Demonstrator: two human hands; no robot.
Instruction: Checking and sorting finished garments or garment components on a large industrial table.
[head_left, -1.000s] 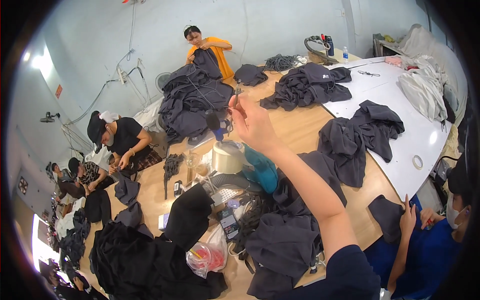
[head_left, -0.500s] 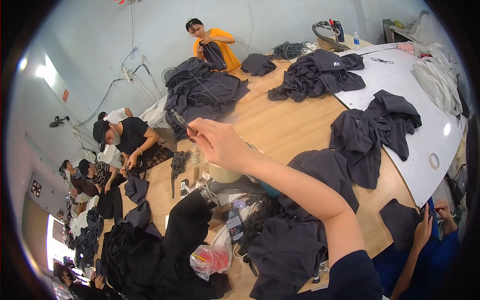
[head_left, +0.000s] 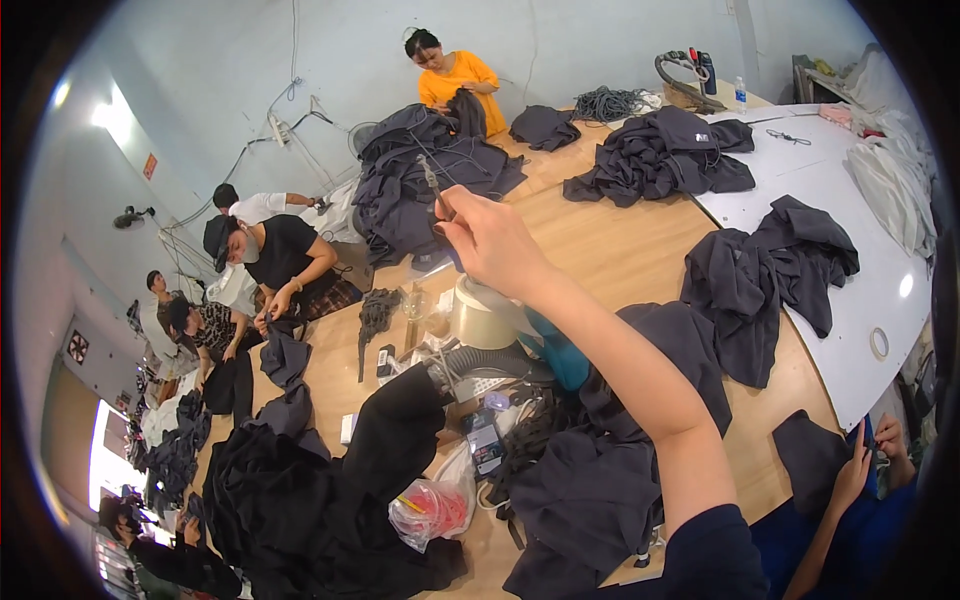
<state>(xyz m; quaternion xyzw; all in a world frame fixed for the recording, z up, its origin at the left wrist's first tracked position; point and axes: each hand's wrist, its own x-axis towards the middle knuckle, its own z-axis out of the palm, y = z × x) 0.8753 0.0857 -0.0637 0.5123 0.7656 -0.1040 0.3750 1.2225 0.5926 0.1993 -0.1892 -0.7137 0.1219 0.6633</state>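
Your right hand (head_left: 495, 248) pinches a slim, dark, stick-like piece (head_left: 431, 180), fingers closed on it, in front of the far charcoal fabric pile (head_left: 395, 190). Your left hand isn't visible. Seemingly a holding-up step; moving on calls for a steady pinch.

I'm in a sewing or garment workshop. Big wooden worktop (head_left: 620, 250) in front of me, heaped with dark fabric (head_left: 430, 195), plus a bundle of cord (head_left: 605, 103) and a wide tape roll (head_left: 480, 318). Co-workers in orange (head_left: 468, 78) and black (head_left: 292, 255) handle dark cloth around it. Plain wall (head_left: 390, 55), loose cables (head_left: 292, 90).
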